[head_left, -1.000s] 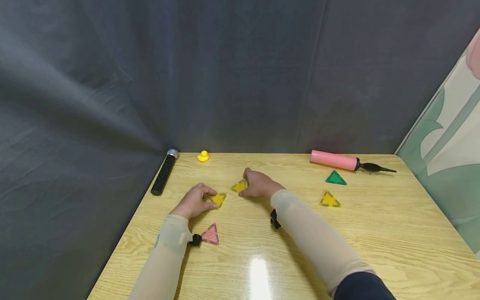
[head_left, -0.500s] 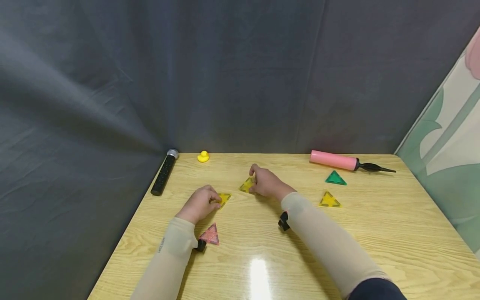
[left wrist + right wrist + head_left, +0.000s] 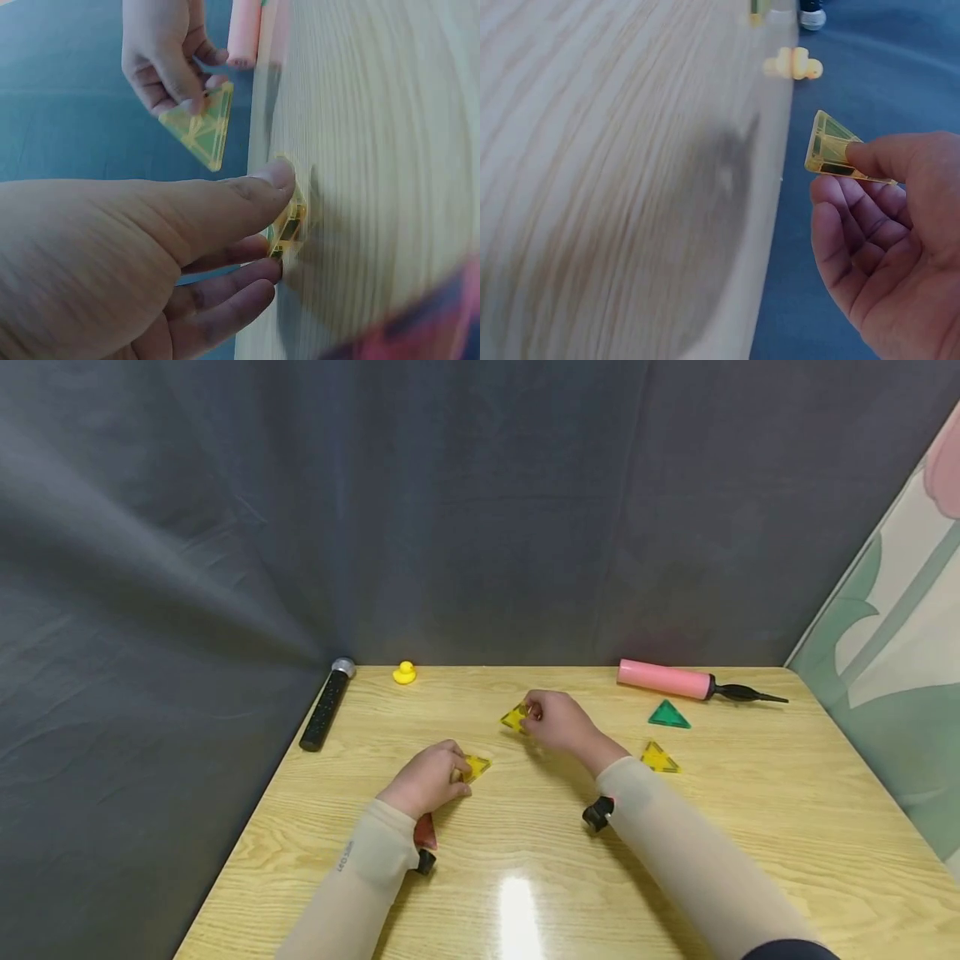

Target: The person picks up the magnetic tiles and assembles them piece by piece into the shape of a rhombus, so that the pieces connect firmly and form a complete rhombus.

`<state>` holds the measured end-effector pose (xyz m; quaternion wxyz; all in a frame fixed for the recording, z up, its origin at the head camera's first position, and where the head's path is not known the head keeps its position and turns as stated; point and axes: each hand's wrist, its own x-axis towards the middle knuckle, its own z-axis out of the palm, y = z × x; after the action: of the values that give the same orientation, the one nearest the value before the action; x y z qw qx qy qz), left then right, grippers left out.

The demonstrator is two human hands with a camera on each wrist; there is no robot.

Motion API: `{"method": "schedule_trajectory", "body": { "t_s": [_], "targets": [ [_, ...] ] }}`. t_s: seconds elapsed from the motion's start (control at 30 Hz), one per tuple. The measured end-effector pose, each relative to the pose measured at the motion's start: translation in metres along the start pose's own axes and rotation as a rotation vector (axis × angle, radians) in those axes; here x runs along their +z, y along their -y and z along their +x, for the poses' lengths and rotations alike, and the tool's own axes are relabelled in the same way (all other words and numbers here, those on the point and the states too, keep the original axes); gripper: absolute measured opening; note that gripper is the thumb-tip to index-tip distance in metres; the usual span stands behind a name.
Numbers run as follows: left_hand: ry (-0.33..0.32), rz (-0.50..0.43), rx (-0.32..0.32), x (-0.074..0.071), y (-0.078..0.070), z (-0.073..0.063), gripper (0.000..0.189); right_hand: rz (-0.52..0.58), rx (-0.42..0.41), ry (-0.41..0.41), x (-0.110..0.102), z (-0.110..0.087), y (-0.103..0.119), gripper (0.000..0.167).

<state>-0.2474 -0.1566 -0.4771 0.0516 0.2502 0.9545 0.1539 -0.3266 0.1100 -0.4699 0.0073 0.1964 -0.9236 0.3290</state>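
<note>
My left hand (image 3: 427,779) pinches a see-through yellow triangular magnetic tile (image 3: 477,767) between thumb and fingers, low over the wooden table. In the left wrist view that tile (image 3: 291,225) is seen nearly edge-on, close to the wood. A second yellow triangle tile (image 3: 513,718) is held by its edge in my right hand (image 3: 562,722), a bit farther back and to the right. The right wrist view shows this tile (image 3: 829,142) raised off the table, thumb on one face. A small gap lies between the two tiles. Under my left wrist, a pink triangle tile (image 3: 425,832) is partly hidden.
At the right lie a green triangle tile (image 3: 670,715) and another yellow tile (image 3: 660,758). Behind them is a pink balloon pump (image 3: 663,679). A black microphone (image 3: 327,710) and a yellow rubber duck (image 3: 405,673) are at the back left, before a dark curtain (image 3: 480,510).
Both hands have shifted to the right with their yellow tiles. The right hand's tile has turned and risen, and my left forearm now covers more of the pink tile.
</note>
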Motion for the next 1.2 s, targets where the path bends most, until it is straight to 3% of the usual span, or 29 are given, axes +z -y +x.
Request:
{"method": "schedule_trajectory", "body": {
  "t_s": [0.2,0.4,0.6,0.83,1.2],
  "targets": [
    [0.05,0.024,0.009,0.006,-0.026,0.003,0.036,0.004,0.01,-0.025,-0.02,-0.024,-0.002,0.015],
    [0.068,0.064,0.079,0.02,-0.048,0.006,0.041,0.021,0.048,-0.067,-0.03,-0.054,-0.007,0.014],
    [0.004,0.095,0.138,0.036,-0.064,0.008,0.035,0.008,0.064,-0.096,-0.036,-0.079,-0.011,0.012],
    [-0.111,0.061,0.134,0.05,-0.079,0.01,0.025,0.022,0.082,-0.134,-0.039,-0.097,-0.013,0.011],
    [-0.141,-0.058,0.121,0.056,-0.082,0.008,0.02,0.078,0.13,-0.117,-0.031,-0.106,-0.018,0.009]
  ]
}}
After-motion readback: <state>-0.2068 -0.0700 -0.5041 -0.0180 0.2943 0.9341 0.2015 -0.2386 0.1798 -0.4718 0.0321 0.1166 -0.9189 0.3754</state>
